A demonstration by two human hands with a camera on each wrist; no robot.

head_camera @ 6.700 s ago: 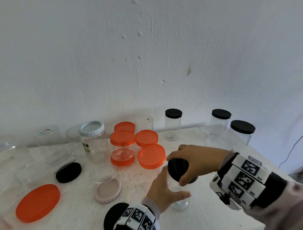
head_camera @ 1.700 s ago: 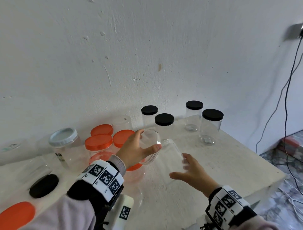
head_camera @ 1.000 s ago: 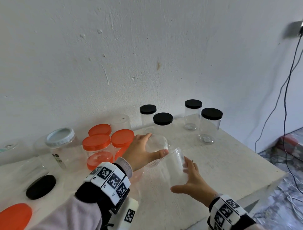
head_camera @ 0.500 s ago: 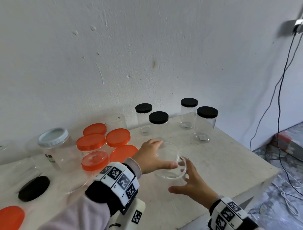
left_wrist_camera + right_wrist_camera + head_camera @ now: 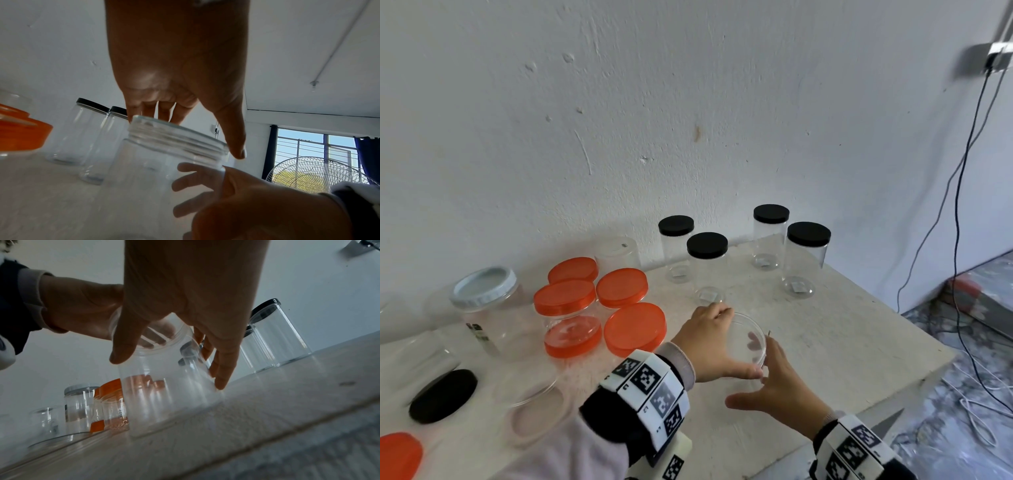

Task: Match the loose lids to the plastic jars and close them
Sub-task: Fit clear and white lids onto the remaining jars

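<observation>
A clear plastic jar [image 5: 747, 337] with no lid stands upright on the white table [image 5: 842, 329], near its front edge. My left hand [image 5: 710, 342] reaches over it and grips the threaded neck [image 5: 176, 138] between thumb and fingers. My right hand [image 5: 780, 387] lies against the jar's near side with its fingers spread and fairly straight. In the right wrist view its thumb and fingers [image 5: 223, 369] stand on either side of the jar's wall [image 5: 164, 394]. Loose lids lie at the left: a black lid [image 5: 443, 395] and an orange lid [image 5: 399, 455].
Several black-lidded jars [image 5: 707, 260] stand behind the held jar, and orange-lidded jars [image 5: 565, 308] and a white-lidded jar [image 5: 486, 301] to the left. A wide clear shallow jar [image 5: 537, 407] sits front left. The table's edge [image 5: 914, 373] drops off at the right, with cables beyond.
The clear jar, held tilted above the table by both hands a second ago, now stands upright on it. My right hand has loosened against its side.
</observation>
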